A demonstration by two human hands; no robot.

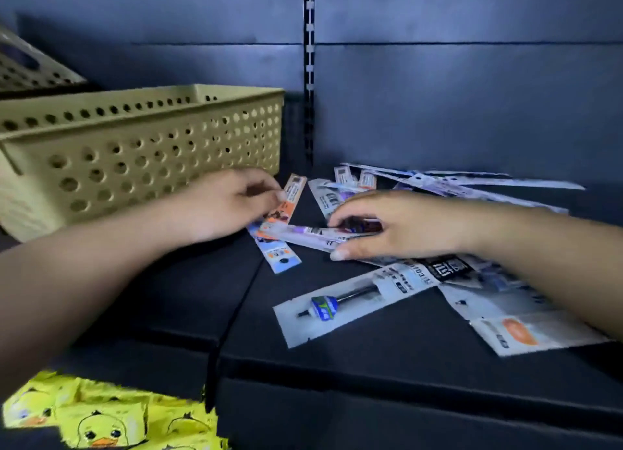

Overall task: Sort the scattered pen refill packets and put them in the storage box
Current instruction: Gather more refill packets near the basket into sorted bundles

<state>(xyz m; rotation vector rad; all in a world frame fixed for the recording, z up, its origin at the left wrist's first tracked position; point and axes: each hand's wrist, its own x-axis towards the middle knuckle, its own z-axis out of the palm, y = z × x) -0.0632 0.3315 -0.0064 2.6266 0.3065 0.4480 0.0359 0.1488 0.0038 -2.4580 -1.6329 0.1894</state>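
Several pen refill packets lie scattered on a dark shelf (188,298), right of a beige perforated storage box (141,153). My left hand (222,207) pinches an orange-edged packet (292,193) between thumb and fingers, just in front of the box. A blue-and-orange packet (281,255) lies below it. My right hand (397,225) grips a long white packet (303,235) with a purple mark, its fingers curled over it. A larger white packet with a blue-capped refill (340,303) lies nearer me. More packets (448,183) fan out at the back right, partly hidden by my right arm.
A second perforated box (23,65) sits behind the first at far left. A slotted upright rail (309,72) runs up the back wall. Yellow duck-printed packs (101,419) lie below the shelf front. A white packet with an orange patch (515,331) lies at the right.
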